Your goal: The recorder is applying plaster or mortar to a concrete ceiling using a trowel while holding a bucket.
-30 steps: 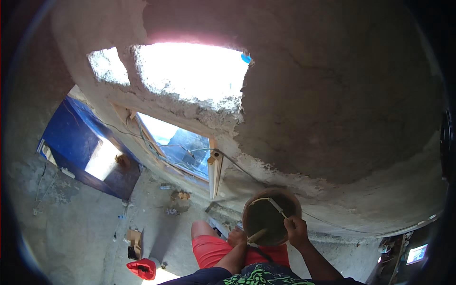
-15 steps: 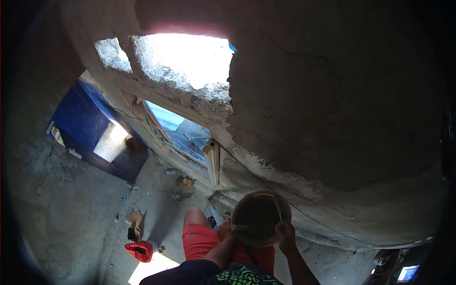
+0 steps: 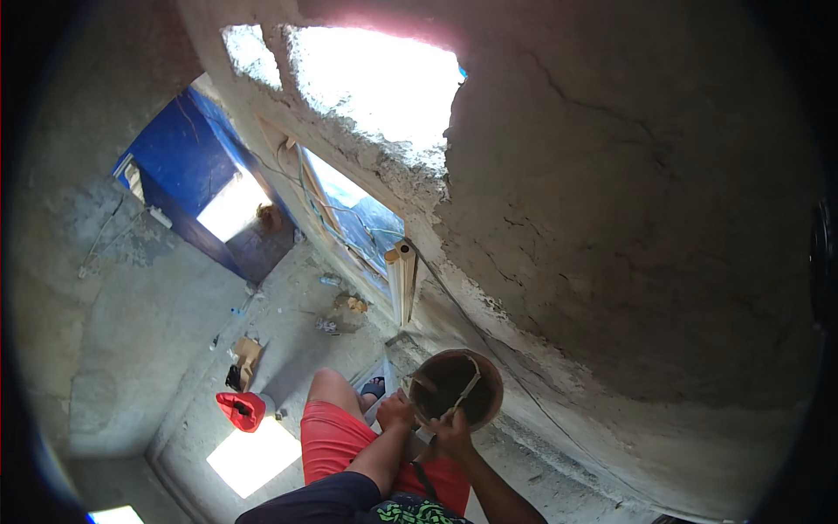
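Observation:
A round brown bucket [image 3: 499, 395] with a dark inside is in front of my red shorts, its mouth facing up. My right hand [image 3: 451, 430] is closed around its pale handle [image 3: 469, 391], at the near rim. A short brown stick-like piece [image 3: 424, 382] shows inside the bucket's left side; whether it is a tool handle I cannot tell. Closed against the bucket's left rim is my left hand [image 3: 397, 410]; what its fingers grip is hidden. A grey flat surface [image 3: 417, 445] shows below the hands, partly covered.
A cracked plaster wall [image 3: 594, 218] with a ragged hole rises ahead and right. Pale lengths of pipe or wood [image 3: 401, 279] lean beside a framed opening. On the left floor are a red-topped container [image 3: 242, 410], a cardboard piece [image 3: 248, 358] and scattered litter [image 3: 326, 326].
My view has turned, and the wall hole sits higher and farther right. The bucket and both hands have moved slightly left in the picture. My right hand has come lower on the bucket's near side.

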The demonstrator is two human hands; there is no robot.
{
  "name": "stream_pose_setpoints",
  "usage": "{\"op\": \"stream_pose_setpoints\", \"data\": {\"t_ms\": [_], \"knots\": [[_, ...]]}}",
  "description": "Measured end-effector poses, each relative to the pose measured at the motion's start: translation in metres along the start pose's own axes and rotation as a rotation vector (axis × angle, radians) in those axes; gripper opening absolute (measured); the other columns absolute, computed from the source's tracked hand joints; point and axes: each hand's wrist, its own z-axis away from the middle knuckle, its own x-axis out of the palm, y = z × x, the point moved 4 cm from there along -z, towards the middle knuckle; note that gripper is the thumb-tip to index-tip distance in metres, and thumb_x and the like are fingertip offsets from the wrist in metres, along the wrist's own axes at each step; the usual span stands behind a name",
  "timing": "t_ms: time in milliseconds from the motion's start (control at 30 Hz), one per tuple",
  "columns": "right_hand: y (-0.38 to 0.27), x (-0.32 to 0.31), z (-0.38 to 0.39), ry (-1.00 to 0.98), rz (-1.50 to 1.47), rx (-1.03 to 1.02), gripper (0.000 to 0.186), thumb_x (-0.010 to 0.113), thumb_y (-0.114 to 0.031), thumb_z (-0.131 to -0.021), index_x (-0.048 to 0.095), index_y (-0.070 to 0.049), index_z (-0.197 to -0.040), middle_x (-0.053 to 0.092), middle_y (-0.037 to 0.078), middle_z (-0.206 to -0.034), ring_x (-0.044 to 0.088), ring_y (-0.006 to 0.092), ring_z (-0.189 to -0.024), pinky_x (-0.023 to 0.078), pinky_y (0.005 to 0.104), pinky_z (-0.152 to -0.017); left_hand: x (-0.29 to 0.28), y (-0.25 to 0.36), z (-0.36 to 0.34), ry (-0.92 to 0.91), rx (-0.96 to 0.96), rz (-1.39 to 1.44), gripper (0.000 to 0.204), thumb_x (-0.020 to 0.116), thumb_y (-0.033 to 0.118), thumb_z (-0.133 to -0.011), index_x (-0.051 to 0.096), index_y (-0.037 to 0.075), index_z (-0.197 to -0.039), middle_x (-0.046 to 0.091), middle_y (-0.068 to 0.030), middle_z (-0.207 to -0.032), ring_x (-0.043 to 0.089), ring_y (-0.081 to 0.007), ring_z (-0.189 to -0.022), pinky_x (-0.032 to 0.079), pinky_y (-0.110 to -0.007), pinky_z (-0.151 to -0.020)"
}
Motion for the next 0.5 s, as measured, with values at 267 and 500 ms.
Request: {"op": "stream_pose_setpoints", "data": {"t_ms": [267, 500], "knots": [[0.011, 0.072, -0.033, -0.007, 0.174, 0.103, 0.046, 0.074, -0.038, -0.094, 0.050, -0.001, -0.106, 0.062, 0.020, -0.096, 0.066, 0.0377, -0.089, 0.052, 0.0476, -0.082, 0.008, -0.012, -0.004, 0.076, -0.007, 0.077, 0.063, 0.032, 0.044, -0.106, 0.077, 0.001, -0.096, 0.073, -0.0289, -0.097, 0.071, -0.0483, -0.094, 0.054, -0.059, -0.088], [0.035, 0.098, -0.030, 0.264, 0.338, 0.281, 0.046, 0.062, -0.046, -0.096, 0.057, -0.001, -0.091, 0.066, 0.026, -0.085, 0.067, 0.0470, -0.084, 0.050, 0.0570, -0.077, 0.020, -0.029, -0.005, 0.146, -0.106, 0.169, 0.064, 0.030, 0.045, -0.107, 0.076, 0.001, -0.099, 0.073, -0.0289, -0.093, 0.070, -0.0505, -0.092, 0.053, -0.060, -0.087]]}}
